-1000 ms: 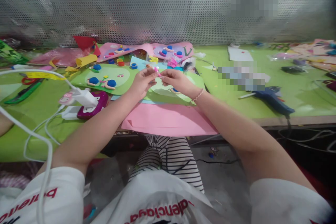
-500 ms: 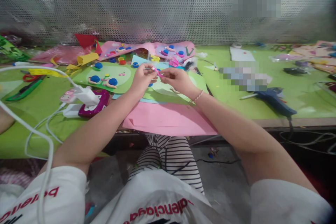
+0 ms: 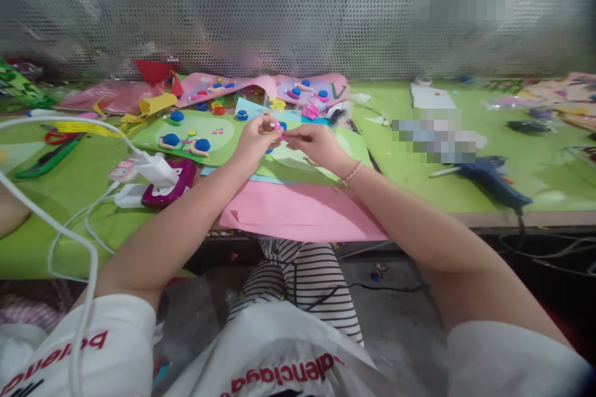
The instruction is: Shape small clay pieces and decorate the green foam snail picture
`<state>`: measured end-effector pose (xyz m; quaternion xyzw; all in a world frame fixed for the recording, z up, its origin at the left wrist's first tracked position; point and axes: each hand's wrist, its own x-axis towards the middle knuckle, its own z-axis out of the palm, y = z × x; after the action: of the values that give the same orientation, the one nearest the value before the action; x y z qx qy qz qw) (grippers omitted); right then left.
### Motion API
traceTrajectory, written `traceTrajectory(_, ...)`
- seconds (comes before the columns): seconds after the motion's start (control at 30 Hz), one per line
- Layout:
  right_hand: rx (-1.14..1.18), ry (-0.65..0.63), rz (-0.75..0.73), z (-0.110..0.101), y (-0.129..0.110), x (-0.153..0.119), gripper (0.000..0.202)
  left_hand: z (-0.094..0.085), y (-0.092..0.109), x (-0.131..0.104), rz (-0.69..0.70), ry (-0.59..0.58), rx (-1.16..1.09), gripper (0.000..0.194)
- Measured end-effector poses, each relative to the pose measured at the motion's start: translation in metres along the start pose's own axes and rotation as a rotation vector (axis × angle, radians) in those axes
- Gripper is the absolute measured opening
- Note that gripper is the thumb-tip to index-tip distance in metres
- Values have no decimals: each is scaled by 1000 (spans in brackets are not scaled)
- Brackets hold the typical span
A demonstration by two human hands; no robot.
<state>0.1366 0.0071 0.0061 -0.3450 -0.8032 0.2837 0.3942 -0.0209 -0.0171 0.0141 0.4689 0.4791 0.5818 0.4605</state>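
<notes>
Pinched closed, the grips of a worker's left hand and right hand share a small pink piece above a green decorated sheet. Pink plastic wrapping, contents unclear to me, lies far left on the green desk, before a perforated metal screen.

Glinting dully off perforated grey metal panel; dimming over smooth grey floor; darkening toward right edge; stretching white fabric sleeves at bottom corners; softening fine detail; pixelating in patches.
</notes>
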Motion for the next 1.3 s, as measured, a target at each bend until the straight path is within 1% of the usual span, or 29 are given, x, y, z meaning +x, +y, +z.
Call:
traceTrajectory(0.1,-77,0,-36,0,1,1,22,-1,-2,2,24,2,51,15)
traceTrajectory(0.2,-127,-3,-64,1,2,1,22,-4,-4,7,39,12,152,16)
traceTrajectory(0.37,-109,-48,-78,5,5,1,24,-16,-2,13,146,16,391,21)
traceTrajectory(0.5,-102,-82,-87,9,5,-1,28,-26,3,15,182,38,552,25)
traceTrajectory(0.57,-117,-113,-112,12,4,-3,31,-31,3,17,190,46,624,26)
traceTrajectory(0.67,-193,-192,-168,14,2,-5,35,-36,2,20,200,26,703,25)
traceTrajectory(0.77,-269,-263,-242,15,4,-7,39,-39,2,21,200,58,797,26)
traceTrajectory(0.83,-285,-288,-304,16,7,-7,40,-38,3,20,175,72,855,27)
traceTrajectory(1.0,-269,-318,-382,17,15,-6,40,-38,7,18,138,41,918,30)
traceTrajectory(1.1,-242,-336,-397,18,16,-7,36,-39,7,18,130,31,974,26)
traceTrajectory(1.2,-230,-364,-398,18,14,-8,37,-42,5,19,127,-3,1009,21)
traceTrajectory(1.3,-236,-395,-403,19,13,-8,39,-44,1,21,150,-24,1000,22)
